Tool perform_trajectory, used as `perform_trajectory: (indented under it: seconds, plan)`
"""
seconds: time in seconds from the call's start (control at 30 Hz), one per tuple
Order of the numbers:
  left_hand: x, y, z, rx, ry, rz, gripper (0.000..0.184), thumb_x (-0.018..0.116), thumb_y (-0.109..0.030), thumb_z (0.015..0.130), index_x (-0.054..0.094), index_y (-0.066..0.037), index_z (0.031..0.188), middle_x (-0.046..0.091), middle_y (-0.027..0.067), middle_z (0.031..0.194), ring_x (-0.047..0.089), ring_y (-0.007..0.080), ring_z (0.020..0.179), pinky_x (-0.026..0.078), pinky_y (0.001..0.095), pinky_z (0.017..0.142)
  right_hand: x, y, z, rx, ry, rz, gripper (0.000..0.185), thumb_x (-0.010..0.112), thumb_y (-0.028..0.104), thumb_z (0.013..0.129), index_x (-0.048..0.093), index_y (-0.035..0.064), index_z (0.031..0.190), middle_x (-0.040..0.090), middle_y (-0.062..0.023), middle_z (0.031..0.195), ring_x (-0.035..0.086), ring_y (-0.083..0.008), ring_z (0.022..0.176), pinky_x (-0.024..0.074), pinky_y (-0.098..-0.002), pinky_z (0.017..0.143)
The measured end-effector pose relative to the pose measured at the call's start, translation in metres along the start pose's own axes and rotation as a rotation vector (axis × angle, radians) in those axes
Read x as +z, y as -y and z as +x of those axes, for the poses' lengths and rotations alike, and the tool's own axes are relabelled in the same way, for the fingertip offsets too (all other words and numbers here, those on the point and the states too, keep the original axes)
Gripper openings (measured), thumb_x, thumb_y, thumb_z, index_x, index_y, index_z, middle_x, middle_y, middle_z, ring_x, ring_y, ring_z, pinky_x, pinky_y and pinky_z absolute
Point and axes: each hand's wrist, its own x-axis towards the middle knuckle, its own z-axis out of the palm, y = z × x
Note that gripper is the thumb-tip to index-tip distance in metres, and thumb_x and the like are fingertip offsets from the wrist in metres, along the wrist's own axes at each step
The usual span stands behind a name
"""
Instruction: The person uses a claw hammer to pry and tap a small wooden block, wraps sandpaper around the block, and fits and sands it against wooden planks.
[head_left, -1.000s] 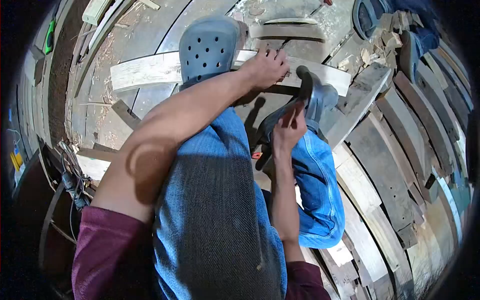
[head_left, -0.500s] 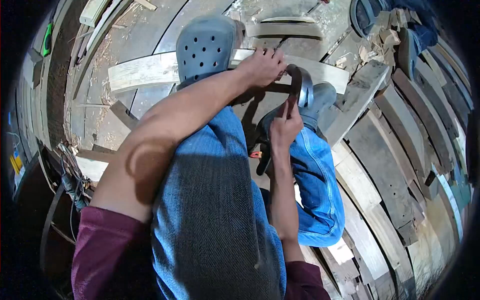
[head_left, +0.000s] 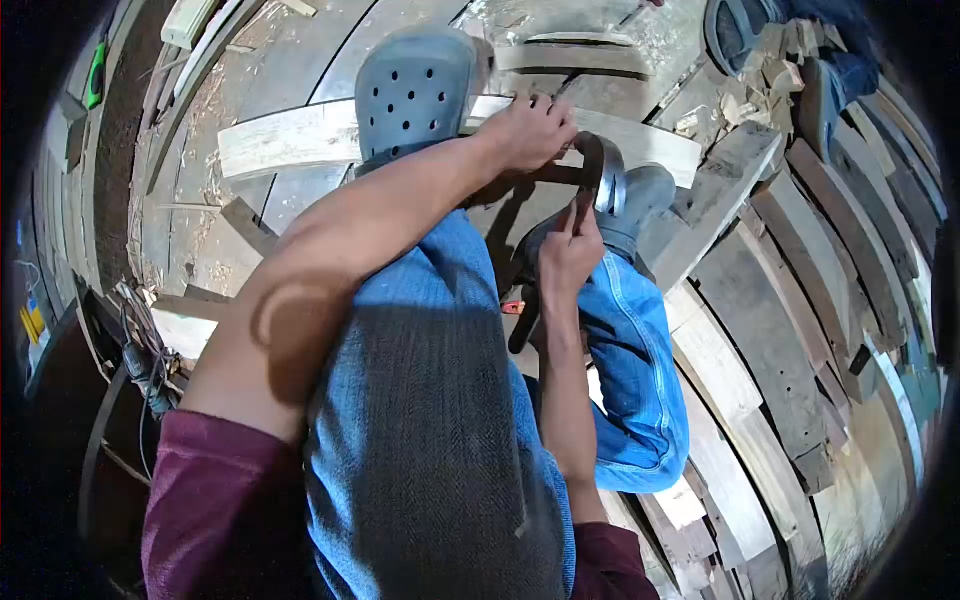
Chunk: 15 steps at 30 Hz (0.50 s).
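A pale curved wooden plank [head_left: 290,142] lies across the floor under my left foot, in a grey perforated clog [head_left: 415,95]. My left hand [head_left: 530,132] is at the plank's near edge, fingers bent together; whatever they pinch is too small to make out. Just right of it is the metal head of a hammer [head_left: 607,180]. My right hand [head_left: 570,255] is closed around the hammer, whose dark handle end shows below the fist. My right foot, in another grey clog [head_left: 650,190], rests beside the hammer head.
Stacked curved boards [head_left: 760,340] fill the right side. Another person's shoe [head_left: 818,105] is at the upper right, near wood scraps [head_left: 735,108]. A short curved piece [head_left: 572,60] lies beyond the plank. Tangled cables [head_left: 145,360] are at the left.
The hammer in my right hand has swung left and its head has turned, now near my left fingers. My left hand has stayed almost in place.
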Motion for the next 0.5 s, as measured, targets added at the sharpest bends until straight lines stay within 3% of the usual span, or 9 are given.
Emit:
perform_trajectory:
  seconds: [0.1,0.23,0.27,0.37,0.4,0.5]
  plan:
    - [0.001,-0.001,0.003,0.003,0.028,0.003,0.038,0.055,-0.022,0.08,0.055,0.0,0.11,0.055,0.0179,0.105,0.061,0.0297,0.086,0.051,0.0432,0.068,0.0,-0.014,-0.003,-0.128,-0.005,0.138,0.025,0.05,0.019,0.097,0.059,-0.0034,0.102,0.051,-0.0124,0.064,0.041,-0.0157,0.056,0.037,-0.0314,0.052]
    - [-0.005,0.001,-0.001,0.006,0.009,0.017,0.037,0.054,-0.021,0.08,0.055,0.0,0.111,0.055,0.0187,0.109,0.062,0.0302,0.088,0.052,0.0439,0.07,0.008,-0.009,0.0,-0.17,-0.118,0.042,0.029,0.049,0.022,0.098,0.059,-0.0054,0.103,0.048,-0.0041,0.063,0.039,-0.0091,0.057,0.0336,-0.0264,0.049]
    - [-0.007,0.0,0.001,-0.001,0.113,-0.054,0.037,0.055,-0.021,0.081,0.055,0.0,0.11,0.055,0.019,0.111,0.062,0.0306,0.09,0.052,0.0447,0.073,0.002,-0.008,0.0,-0.025,-0.014,0.018,0.03,0.048,0.021,0.098,0.059,-0.006,0.102,0.048,-0.0049,0.062,0.041,-0.0096,0.056,0.034,-0.0273,0.048]
    - [-0.005,0.0,0.002,0.004,0.082,-0.009,0.036,0.056,-0.023,0.08,0.055,0.0,0.108,0.055,0.0184,0.11,0.062,0.0303,0.089,0.052,0.0445,0.073,0.007,-0.027,-0.003,-0.201,-0.119,0.113,0.029,0.048,0.021,0.098,0.059,-0.0054,0.102,0.048,-0.0082,0.061,0.041,-0.0124,0.054,0.0352,-0.0313,0.048]
    - [-0.003,0.002,0.001,0.019,-0.015,0.034,0.036,0.056,-0.025,0.08,0.055,0.0,0.106,0.054,0.0176,0.109,0.061,0.0291,0.085,0.052,0.0426,0.069,0.002,-0.019,-0.005,-0.157,-0.025,0.247,0.029,0.048,0.021,0.097,0.058,-0.0047,0.108,0.048,-0.0111,0.061,0.042,-0.0142,0.054,0.037,-0.0326,0.049]
    - [-0.002,0.001,0.0,0.007,0.037,-0.007,0.038,0.057,-0.025,0.079,0.055,0.0,0.108,0.054,0.017,0.107,0.06,0.0281,0.081,0.052,0.0423,0.068,0.007,-0.007,0.0,-0.171,-0.133,0.051,0.03,0.051,0.024,0.097,0.056,-0.0048,0.09,0.042,-0.0105,0.058,0.041,-0.014,0.055,0.0365,-0.0313,0.051]
